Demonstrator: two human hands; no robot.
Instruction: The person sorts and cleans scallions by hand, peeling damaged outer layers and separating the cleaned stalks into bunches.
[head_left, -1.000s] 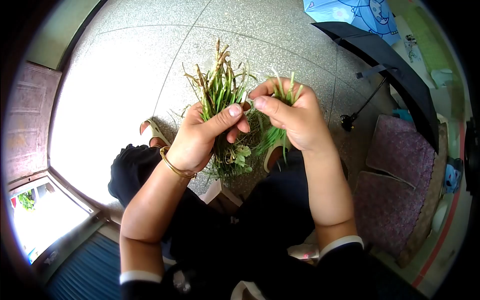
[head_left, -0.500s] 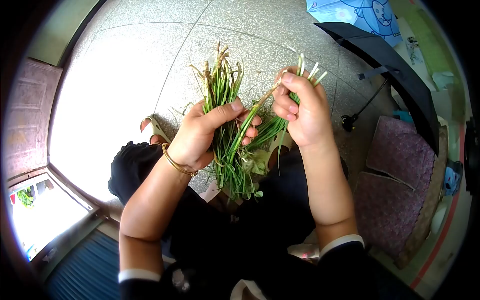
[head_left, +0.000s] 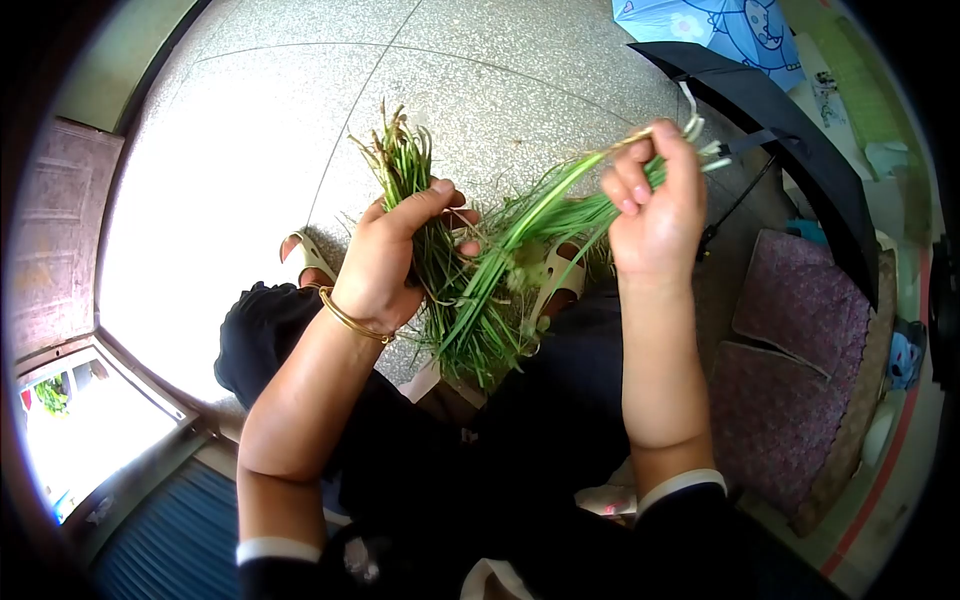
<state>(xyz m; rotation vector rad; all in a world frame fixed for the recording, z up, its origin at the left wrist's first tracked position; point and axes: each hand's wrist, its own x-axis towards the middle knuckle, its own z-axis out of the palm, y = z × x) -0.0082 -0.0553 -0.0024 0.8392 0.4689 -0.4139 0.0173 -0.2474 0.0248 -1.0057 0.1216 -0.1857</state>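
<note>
My left hand [head_left: 395, 245] is closed around a thick bunch of chives [head_left: 402, 170]. The bunch's brownish, ragged root ends stick up above the thumb, and its green leaves hang down between my knees. Raised to the right, my right hand [head_left: 655, 195] pinches a smaller group of chives [head_left: 540, 205] near their white stem ends. Those leaves slant down and left, overlapping the lower part of the bunch. Where the two lots cross, I cannot tell them apart. A gold bangle [head_left: 352, 318] circles my left wrist.
An open black umbrella [head_left: 800, 170] lies at the right, with a blue patterned umbrella [head_left: 735, 35] behind it. Below is a folded purple quilted mat [head_left: 790, 310]. My feet in pale sandals [head_left: 303, 258] rest on the speckled floor [head_left: 480, 100]. Plant scraps lie between them.
My right hand has moved right, drawing its chives away from the bunch. My left hand, still gripping the bunch, has shifted slightly left and down.
</note>
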